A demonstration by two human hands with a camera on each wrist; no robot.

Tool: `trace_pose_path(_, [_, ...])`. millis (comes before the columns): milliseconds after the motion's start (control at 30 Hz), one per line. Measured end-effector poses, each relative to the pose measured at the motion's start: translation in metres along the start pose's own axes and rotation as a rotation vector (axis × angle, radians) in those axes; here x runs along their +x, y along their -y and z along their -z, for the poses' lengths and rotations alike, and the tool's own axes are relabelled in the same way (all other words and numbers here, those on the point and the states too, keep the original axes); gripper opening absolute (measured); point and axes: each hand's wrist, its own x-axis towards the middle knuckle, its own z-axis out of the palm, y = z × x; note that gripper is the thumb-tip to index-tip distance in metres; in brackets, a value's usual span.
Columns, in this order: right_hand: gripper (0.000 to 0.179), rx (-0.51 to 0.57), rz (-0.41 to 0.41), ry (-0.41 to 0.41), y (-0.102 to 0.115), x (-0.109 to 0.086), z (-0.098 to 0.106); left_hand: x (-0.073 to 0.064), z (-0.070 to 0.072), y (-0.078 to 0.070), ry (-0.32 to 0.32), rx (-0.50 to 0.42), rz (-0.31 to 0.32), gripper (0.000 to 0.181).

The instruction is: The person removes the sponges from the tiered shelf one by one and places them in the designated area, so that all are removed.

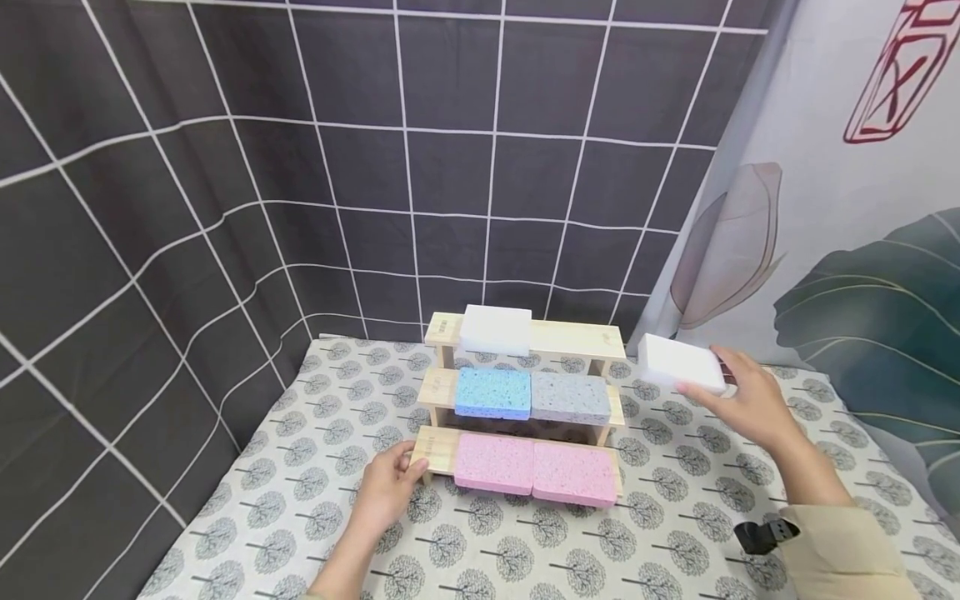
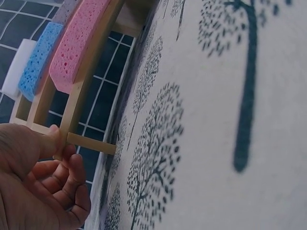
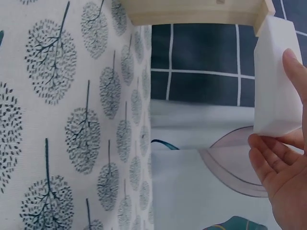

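Note:
A wooden three-tier rack point(image 1: 577, 337) stands on the table. On its top tier, toward the left, lies a white sponge point(image 1: 495, 330). The middle tier bears a blue sponge point(image 1: 492, 392) and a grey sponge point(image 1: 570, 397) side by side; two pink sponges point(image 1: 493, 463) fill most of the bottom tier. My left hand point(image 1: 387, 486) pinches the left end of the bottom tier, thumb on top and fingers below in the left wrist view. To the right of the rack, my right hand point(image 1: 750, 400) holds a second white sponge point(image 1: 681, 363) between thumb and fingers, above the table.
A cloth with a tree print point(image 1: 472, 542) covers the table. Dark curtain with white grid lines point(image 1: 450, 167) hangs behind and to the left. At the right hangs a pale curtain with leaf shapes point(image 1: 825, 208). A black strap end point(image 1: 765, 536) sticks out by the right sleeve.

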Motion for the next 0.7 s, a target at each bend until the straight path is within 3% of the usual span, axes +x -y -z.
trace_pose_path(367, [0.093, 0.008, -0.009, 0.041, -0.017, -0.009, -0.023, 0.001, 0.000, -0.003, 0.002, -0.038, -0.004, 0.048])
trace_pose_path(700, [0.108, 0.019, -0.076, 0.186, -0.029, -0.018, -0.049, 0.001, 0.001, 0.000, 0.005, -0.021, 0.016, 0.048])
